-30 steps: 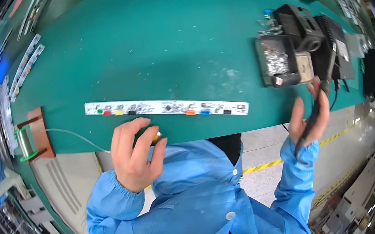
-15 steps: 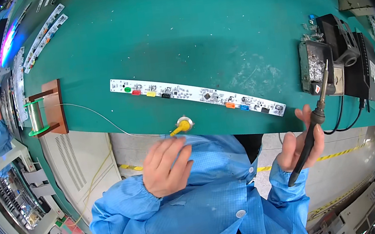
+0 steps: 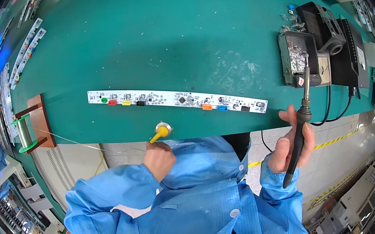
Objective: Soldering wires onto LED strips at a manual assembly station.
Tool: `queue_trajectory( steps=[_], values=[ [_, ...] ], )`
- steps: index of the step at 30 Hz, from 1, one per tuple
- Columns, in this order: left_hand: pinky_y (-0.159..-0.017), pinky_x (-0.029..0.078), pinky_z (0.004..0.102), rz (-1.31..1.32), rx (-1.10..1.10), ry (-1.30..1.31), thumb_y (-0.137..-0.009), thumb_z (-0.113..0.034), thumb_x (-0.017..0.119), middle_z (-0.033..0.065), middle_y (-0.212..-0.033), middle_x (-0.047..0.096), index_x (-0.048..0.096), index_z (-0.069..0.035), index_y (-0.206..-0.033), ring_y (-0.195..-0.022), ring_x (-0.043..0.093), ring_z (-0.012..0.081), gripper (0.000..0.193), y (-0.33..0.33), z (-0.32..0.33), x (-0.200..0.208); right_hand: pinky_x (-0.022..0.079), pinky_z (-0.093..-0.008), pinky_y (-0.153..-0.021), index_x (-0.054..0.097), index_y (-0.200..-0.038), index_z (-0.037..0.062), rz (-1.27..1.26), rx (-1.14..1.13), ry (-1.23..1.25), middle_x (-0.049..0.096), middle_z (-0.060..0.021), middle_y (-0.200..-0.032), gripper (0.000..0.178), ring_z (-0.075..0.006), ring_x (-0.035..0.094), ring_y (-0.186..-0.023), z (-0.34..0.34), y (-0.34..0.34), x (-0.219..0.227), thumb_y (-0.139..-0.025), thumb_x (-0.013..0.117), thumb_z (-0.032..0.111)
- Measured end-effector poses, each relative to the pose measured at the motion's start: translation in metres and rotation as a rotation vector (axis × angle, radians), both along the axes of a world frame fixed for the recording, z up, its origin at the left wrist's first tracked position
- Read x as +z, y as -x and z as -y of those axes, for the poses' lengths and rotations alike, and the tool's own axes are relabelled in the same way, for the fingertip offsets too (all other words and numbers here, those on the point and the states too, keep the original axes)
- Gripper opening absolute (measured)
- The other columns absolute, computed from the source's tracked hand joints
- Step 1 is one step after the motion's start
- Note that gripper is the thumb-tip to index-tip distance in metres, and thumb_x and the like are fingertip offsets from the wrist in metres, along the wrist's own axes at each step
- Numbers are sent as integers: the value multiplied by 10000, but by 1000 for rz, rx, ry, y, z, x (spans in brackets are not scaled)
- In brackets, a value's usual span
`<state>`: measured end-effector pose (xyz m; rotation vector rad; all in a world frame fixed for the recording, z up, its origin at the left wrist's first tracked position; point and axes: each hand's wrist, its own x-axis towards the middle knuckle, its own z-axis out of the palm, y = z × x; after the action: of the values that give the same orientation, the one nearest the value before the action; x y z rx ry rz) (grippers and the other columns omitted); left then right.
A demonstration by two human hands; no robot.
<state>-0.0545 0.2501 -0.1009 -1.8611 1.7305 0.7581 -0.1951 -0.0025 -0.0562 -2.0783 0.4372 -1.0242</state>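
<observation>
My right hand (image 3: 291, 144) is closed around the dark handle of a soldering iron (image 3: 299, 145), its metal tip pointing up beside the tray of solder scraps. Near the table's front edge, my left hand (image 3: 159, 161) is curled into a fist, with thin solder wire (image 3: 66, 142) running into it. That wire comes off a green-flanged spool (image 3: 24, 134) on a brown wooden stand (image 3: 42, 121). A long white circuit board (image 3: 166, 100) with green, red, yellow, black, orange and blue parts lies on the green table, apart from both hands.
A yellow plug (image 3: 161, 132) sits in a metal ring at the front edge. To the right stand a scrap tray (image 3: 287, 58), a black iron holder (image 3: 323, 25) and a dark box (image 3: 353, 57) with cables. More white boards (image 3: 27, 54) lie at the far left.
My left hand has gone from loosely spread near the yellow plug to a closed fist, and the wire now hangs lower. The right hand still grips the iron. The whole view has shifted.
</observation>
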Motion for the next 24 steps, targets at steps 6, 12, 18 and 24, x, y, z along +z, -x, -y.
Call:
queue_trajectory(
  steps=[6, 12, 18, 24],
  values=[
    [-519, 474, 428, -453, 368, 387, -743, -93, 546, 113, -752, 623, 642, -24, -861, -666, 630, 289, 167, 8, 5, -16, 435, -492, -880, 364, -1331, 47, 37, -27, -42, 571, -306, -1121, 503, -350, 584, -966, 1, 2, -2, -936, 480, 335],
    [-463, 441, 330, -925, 598, 699, -685, -83, 658, 84, -693, 560, 660, -43, -916, -556, 562, 233, 235, 9, 41, 53, 432, -446, -785, 484, -1241, 38, 55, 224, -197, 589, -231, -981, 519, -291, 556, -832, 30, 8, 22, -963, 378, 464],
    [-438, 383, 267, -672, 697, 1295, -601, 8, 676, 76, -786, 613, 688, -35, -825, -499, 505, 150, 229, -11, 89, 94, 352, -365, -639, 535, -916, 2, 4, 275, -538, 470, -79, -647, 288, -178, 399, -589, 49, -13, 59, -808, 606, 259],
    [-478, 433, 246, -584, 825, 1474, -561, 77, 687, 151, -903, 644, 615, -20, -725, -582, 593, 167, 203, -17, 116, 80, 344, -289, -527, 577, -839, -12, -152, 330, -600, 506, -75, -625, 228, -153, 445, -540, 66, -30, 66, -774, 642, 196]
  ],
)
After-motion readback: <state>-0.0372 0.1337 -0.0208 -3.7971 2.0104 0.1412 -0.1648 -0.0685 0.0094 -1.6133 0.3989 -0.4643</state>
